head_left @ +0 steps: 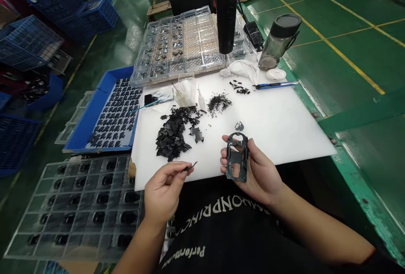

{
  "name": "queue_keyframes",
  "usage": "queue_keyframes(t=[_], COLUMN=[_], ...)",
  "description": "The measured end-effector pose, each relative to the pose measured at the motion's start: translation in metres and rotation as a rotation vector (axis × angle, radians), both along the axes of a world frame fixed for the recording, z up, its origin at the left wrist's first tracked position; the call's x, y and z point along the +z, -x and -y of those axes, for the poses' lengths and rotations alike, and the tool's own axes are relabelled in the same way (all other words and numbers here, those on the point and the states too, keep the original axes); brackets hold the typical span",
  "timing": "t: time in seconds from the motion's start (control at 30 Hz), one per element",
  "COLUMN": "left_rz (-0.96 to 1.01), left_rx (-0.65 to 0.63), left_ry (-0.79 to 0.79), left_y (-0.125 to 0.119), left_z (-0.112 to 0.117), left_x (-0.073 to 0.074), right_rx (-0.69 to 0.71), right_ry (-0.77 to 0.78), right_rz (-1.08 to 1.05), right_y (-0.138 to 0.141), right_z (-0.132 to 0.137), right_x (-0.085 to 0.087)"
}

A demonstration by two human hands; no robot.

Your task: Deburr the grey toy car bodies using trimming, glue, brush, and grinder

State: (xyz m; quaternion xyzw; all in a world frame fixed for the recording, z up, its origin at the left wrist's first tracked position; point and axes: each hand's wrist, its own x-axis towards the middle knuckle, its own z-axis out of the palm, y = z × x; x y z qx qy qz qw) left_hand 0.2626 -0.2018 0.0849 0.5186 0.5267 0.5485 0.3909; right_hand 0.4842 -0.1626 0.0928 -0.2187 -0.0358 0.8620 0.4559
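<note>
Left hand [163,194] fingers [177,172] pinch small black piece [190,166] | right hand [261,173] fingers [243,145] clasp dark perforated frame [236,157] over white plastic board [275,135] | loose heap of black pieces [172,135] lies on board | rows of black parts [115,114] fill blue tray [82,135]

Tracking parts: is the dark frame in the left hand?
No, the right hand holds the dark frame; the left hand pinches a black piece.

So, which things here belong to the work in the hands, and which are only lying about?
In the work:
left hand, small black piece
right hand, dark frame
pile of black pieces

Lying about:
plastic bottle
blue-handled cutter
blue crates
</note>
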Motion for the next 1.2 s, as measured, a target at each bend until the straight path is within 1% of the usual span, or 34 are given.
queue_keyframes(t=[0.13,0.33,0.53,0.63,0.73,0.9,1.03,1.2], left_rz=[-0.069,-0.076,-0.153,-0.139,-0.122,-0.106,-0.112,-0.171], left_rx=[-0.011,0.008,-0.011,-0.024,-0.031,-0.041,-0.042,-0.048], left_ry=[-0.033,-0.027,-0.024,-0.029,-0.035,-0.057,-0.046,-0.059], left_y=[0.0,0.001,0.001,-0.001,-0.002,-0.003,-0.002,0.002], left_z=[0.002,0.005,0.007,0.007,0.007,0.008,0.01,0.01], left_x=[0.001,-0.004,-0.003,-0.002,-0.002,0.0,0.001,0.0], right_rx=[-0.008,-0.031,-0.06,-0.046,-0.003,0.022,0.043,0.051], right_ry=[-0.001,0.016,0.053,0.074,0.085,0.048,0.016,0.011], right_rz=[0.054,0.111,0.142,0.109,0.029,-0.095,-0.134,-0.129], right_y=[0.004,0.009,0.01,0.008,0.006,0.002,0.001,0.001], right_z=[0.0,0.001,0.0,-0.001,-0.002,-0.001,-0.001,-0.001], right_x=[-0.001,-0.002,0.004,0.007,0.009,0.01,0.008,0.007])
